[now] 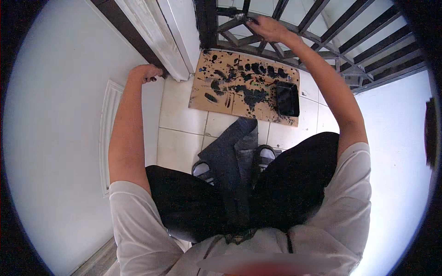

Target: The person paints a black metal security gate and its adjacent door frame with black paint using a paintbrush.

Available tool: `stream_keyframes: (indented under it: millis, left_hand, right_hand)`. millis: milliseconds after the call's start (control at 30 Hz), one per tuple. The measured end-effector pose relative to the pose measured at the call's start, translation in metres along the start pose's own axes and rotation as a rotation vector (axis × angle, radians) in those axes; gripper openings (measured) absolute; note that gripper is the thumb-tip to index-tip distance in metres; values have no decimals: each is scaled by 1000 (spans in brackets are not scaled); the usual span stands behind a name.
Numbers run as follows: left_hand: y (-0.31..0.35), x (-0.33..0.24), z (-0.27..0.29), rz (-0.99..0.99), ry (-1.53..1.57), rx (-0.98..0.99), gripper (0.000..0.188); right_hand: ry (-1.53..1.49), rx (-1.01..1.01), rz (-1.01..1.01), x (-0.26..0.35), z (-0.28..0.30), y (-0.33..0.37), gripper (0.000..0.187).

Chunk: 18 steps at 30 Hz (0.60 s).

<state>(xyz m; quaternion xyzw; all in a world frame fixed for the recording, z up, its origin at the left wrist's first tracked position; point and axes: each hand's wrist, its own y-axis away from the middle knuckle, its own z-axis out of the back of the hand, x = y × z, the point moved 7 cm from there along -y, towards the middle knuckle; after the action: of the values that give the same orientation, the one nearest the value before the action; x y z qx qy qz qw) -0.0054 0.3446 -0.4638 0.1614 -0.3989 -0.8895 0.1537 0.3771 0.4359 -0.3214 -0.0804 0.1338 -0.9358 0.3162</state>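
My right hand (269, 30) is closed round a paintbrush (239, 16), held against a metal gate (276, 49) at the top. The brush's dark bristles touch the gate's upright side bars. Dark paint covers parts of the gate, while other bars look greyer. My left hand (146, 73) grips the edge of a white door (64, 106) with curled fingers. Below the gate, a sheet of cardboard (216, 103) lies on the floor, spotted with black paint. A black paint tray (288, 99) stands on its right part.
A white door frame (152, 34) rises at the upper left. Pale tiles (182, 110) cover the floor. Dark cloth (232, 142) hangs between my legs, near my sandalled feet (266, 156). On the right is a white wall (396, 152).
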Motion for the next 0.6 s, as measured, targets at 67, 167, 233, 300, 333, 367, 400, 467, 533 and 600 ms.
stream_keyframes:
  millis: [67,167,233,300,333,367,400,467,533,600]
  left_hand:
    - [0,-3,0,-16,-11,11,31]
    - [0,-4,0,-11,-36,7,31]
    - [-1,-3,1,3,-44,-5,32]
    - [-2,-5,-2,-35,-37,17,41]
    - [-2,-4,-2,-31,-42,11,41]
    - [-3,-3,-3,-33,-44,17,40]
    - [-3,-2,-5,-27,-40,27,39]
    - [-5,2,-3,-2,-84,-8,38]
    - [-5,10,-1,38,-115,-36,37]
    - [-8,14,-5,19,37,17,33]
  right_hand:
    - [-149,112,-127,-2,-13,-4,51]
    - [-296,303,-353,-9,-28,-5,51]
    - [-314,323,-393,-6,-30,-11,49]
    - [-32,53,-277,5,-11,-30,40]
    - [-49,7,-243,10,-10,-35,40]
    - [-15,8,-280,12,-12,-42,37]
    - [27,5,-331,12,-14,-46,34]
    - [77,18,-212,25,-17,-56,33]
    - [130,143,-78,36,-22,-64,34]
    - [9,129,-78,30,-11,-63,35]
